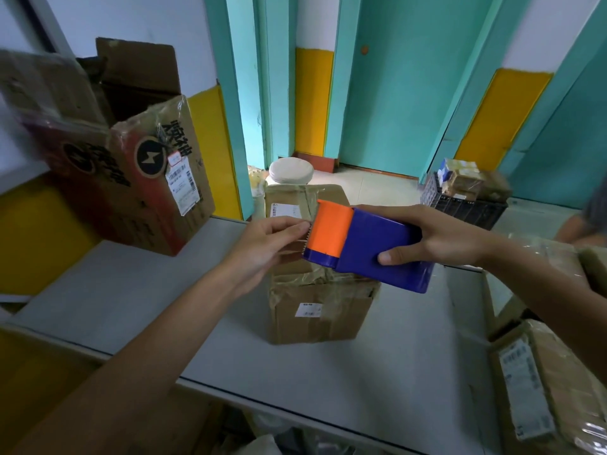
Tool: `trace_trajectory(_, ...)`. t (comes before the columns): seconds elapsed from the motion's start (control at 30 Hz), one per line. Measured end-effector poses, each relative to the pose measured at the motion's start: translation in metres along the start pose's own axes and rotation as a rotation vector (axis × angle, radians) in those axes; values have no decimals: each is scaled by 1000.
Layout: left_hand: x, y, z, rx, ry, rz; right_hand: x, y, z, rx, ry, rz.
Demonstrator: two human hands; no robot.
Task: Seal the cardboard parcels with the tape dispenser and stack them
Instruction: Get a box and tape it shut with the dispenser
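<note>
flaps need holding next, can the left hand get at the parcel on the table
Probably yes: the left hand hovers just above the parcel, pinching at the toothed edge of the tape dispenser, with nothing between it and the box top.

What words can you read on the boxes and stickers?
Big open box: bold black characters by a lightning-bolt logo, tilted; I cannot read them.
Its white sticker: barcode, print too small.
Front parcel, sticker: too blurred.
Rear parcel, sticker: too faint.
Right parcel, sticker: too blurred.
Tape dispenser: no writing.
</note>
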State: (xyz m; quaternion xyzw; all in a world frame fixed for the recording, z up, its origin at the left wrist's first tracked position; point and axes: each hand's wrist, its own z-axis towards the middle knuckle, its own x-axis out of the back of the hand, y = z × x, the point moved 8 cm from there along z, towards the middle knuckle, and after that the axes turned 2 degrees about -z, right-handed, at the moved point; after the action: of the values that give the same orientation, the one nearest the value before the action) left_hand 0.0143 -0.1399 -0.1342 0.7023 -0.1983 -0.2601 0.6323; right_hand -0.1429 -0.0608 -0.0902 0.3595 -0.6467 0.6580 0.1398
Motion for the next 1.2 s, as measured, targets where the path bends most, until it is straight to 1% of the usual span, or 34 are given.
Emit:
trace_trajectory(0.1, 7, -8, -8, 52, 57, -75, -7, -6, 5, 13, -27, 21)
trace_trajectory(0.27, 17, -13, -23, 37, 187, -15, -15, -13, 10, 10, -93, -9)
trace_trajectory(0.4, 19, -11, -33, 34, 208, -3, -16, -21, 10, 37, -114, 29)
trace_trajectory(0.5, 22, -11, -38, 17, 253, -13, -19, -25, 9, 36, -153, 25)
trace_trajectory(0.6, 22, -17, -45, 39, 245, -18, -27, -27, 6, 28, -199, 27)
trace_trajectory(0.67, 25, -19, -49, 2, 286, 10, -33, -25, 4, 17, -220, 21)
trace_trajectory(0.77, 30, -16, -58, -106, 409, 6, -38, -22, 3, -10, -222, 25)
trace_trajectory(0.83, 30, -14, -64, -159, 460, 21, -39, -22, 0, -14, -228, 35)
trace_trajectory(0.97, 24, -9, -76, -283, 446, 161, -42, -29, -6, 4, -244, 36)
trace_trajectory(1.0, 22, -7, -79, -316, 445, 225, -42, -30, -7, 7, -244, 27)
trace_trajectory(1.1, 16, 3, -87, -440, 483, 547, -45, -35, -7, 23, -226, -68)
trace_trajectory(1.13, 13, 5, -89, -473, 489, 611, -46, -37, -6, 27, -207, -107)
trace_trajectory(1.2, 9, 6, -91, -503, 483, 645, -45, -39, -4, 32, -170, -150)
